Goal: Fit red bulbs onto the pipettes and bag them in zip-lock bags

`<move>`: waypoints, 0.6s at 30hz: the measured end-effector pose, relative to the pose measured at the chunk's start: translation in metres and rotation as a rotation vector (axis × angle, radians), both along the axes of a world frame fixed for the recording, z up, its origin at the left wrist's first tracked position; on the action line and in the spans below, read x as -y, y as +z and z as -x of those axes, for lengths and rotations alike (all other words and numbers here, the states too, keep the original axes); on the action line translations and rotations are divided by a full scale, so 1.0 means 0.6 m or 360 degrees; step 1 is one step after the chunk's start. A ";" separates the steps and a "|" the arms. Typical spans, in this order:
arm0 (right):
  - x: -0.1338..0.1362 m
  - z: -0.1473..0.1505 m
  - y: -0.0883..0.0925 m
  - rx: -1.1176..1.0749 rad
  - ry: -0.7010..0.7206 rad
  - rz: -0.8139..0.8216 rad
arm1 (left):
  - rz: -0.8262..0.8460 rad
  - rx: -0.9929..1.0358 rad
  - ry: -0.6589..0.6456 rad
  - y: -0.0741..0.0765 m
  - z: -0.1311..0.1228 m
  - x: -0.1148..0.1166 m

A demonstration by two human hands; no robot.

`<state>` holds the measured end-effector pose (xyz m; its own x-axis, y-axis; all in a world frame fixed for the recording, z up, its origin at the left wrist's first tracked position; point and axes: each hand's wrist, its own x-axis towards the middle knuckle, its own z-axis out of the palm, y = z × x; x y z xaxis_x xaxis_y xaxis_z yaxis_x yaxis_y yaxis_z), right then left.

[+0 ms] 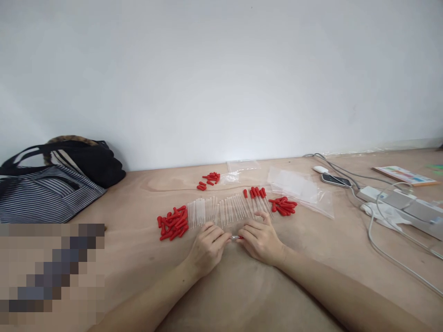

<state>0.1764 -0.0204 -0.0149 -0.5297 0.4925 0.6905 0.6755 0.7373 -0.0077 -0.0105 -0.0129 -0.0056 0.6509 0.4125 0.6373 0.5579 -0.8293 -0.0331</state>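
My left hand (208, 247) and my right hand (261, 240) meet at the middle of the wooden table (138, 258). Between their fingertips they pinch one small clear tube with a red cap (236, 237). Just beyond the hands lies a row of clear tubes (221, 210), several at its right end wearing red caps (256, 192). A pile of loose red caps (173, 223) sits left of my left hand. A smaller pile of red caps (284, 206) lies to the right, and another few red caps (208, 180) lie farther back.
Clear plastic bags (301, 189) lie behind the tubes. A striped bag and a black bag (51, 184) rest at the far left against the white wall. At the right are a phone (335, 180), a white mouse (320, 169), cables, a power strip (398, 200) and a booklet (404, 175).
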 end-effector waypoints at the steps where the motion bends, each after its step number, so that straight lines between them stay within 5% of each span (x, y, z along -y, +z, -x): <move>1: -0.002 0.000 -0.001 -0.0008 -0.0004 0.0017 | 0.0002 -0.0002 0.0000 0.001 0.000 0.000; 11: -0.006 -0.027 0.017 -0.0380 -0.0076 0.0596 | 0.0164 0.0234 0.0116 0.007 0.005 -0.001; 18: -0.009 -0.020 0.012 -0.0257 0.0093 0.0380 | 0.0207 0.0219 0.0106 0.005 0.002 0.000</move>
